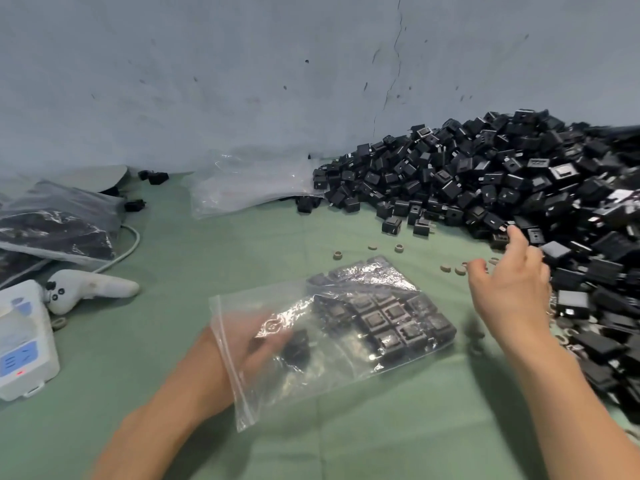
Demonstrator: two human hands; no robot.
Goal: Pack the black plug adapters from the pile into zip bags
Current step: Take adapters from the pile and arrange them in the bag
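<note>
A clear zip bag [346,368] lies on the green table in front of me, its far half filled with neat rows of black plug adapters [388,317]. My left hand [263,337] is inside the bag's open mouth and grips a black adapter [296,348] there. My right hand [512,282] hovers with spread, relaxed fingers at the near edge of the big pile of black adapters [502,181] on the right, holding nothing; its fingertips are near the outermost adapters.
Empty clear bags [249,181] lie by the wall. Filled bags [52,226] stack at the left, beside a white controller [86,289] and a white-blue box [20,337]. Small tan rings [453,269] lie scattered near the pile.
</note>
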